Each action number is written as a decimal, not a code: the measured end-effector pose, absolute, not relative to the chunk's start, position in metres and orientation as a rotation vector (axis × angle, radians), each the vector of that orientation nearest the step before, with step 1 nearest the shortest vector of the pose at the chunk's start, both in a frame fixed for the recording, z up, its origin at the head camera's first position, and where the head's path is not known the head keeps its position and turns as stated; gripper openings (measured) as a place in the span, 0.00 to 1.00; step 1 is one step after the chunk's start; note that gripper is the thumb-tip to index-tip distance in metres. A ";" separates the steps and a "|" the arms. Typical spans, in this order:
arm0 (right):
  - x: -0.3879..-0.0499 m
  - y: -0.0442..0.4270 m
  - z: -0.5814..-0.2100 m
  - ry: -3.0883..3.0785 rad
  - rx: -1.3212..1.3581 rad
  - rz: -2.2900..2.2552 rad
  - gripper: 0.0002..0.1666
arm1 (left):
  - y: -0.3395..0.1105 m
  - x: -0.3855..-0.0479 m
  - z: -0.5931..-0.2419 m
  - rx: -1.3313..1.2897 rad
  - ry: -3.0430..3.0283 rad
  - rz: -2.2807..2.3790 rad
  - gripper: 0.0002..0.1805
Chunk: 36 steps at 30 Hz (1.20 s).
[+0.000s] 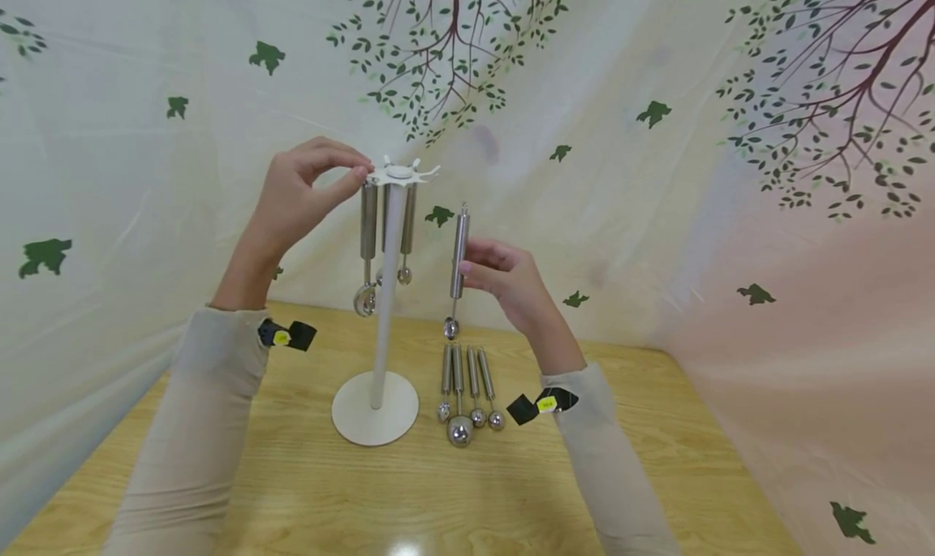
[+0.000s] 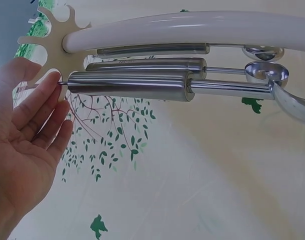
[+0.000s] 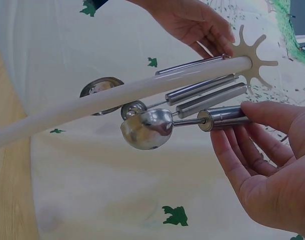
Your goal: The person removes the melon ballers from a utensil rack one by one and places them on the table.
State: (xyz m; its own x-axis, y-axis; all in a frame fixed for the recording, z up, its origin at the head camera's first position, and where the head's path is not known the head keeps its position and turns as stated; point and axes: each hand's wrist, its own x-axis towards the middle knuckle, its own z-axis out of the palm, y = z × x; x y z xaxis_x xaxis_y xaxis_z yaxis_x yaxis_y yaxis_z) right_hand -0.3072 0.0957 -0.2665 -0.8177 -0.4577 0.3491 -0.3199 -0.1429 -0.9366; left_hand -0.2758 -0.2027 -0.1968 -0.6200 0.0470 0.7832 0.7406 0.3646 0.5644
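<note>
A white stand (image 1: 389, 296) with a pronged top disc (image 2: 52, 30) rises from a round base. My left hand (image 1: 288, 195) pinches the edge of that disc between thumb and fingertips, at the slot where a metal scoop (image 2: 127, 85) hangs. Beside it, further scoops (image 3: 207, 90) hang from other slots, bowls downward. To the right of the pole, my right hand (image 1: 504, 284) grips another steel scoop (image 3: 147, 130) by its handle. This scoop is upright, bowl down, apart from the stand and above the table.
Several more steel scoops (image 1: 459, 431) lie side by side on the wooden table (image 1: 584, 475), right of the stand's base (image 1: 376, 426). A pale curtain (image 1: 621, 215) printed with leaves and branches surrounds the table's back and sides.
</note>
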 end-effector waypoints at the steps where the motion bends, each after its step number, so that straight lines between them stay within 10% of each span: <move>1: -0.307 0.098 -0.269 1.994 -0.900 -2.111 0.20 | -0.203 -0.275 -0.197 -0.674 -1.949 -1.288 0.10; 36: -0.312 0.149 -0.348 2.070 -0.633 -1.903 0.25 | -0.203 -0.277 -0.198 -0.669 -1.939 -1.285 0.10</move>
State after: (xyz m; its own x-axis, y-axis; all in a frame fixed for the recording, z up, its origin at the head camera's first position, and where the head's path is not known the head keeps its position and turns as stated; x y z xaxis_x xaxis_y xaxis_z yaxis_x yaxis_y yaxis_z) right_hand -0.3116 0.1492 -0.3480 -0.8717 -0.4796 0.1004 -0.1404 0.0482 -0.9889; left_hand -0.2774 -0.2026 -0.1976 -0.6172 0.0373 0.7859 0.7385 0.3722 0.5622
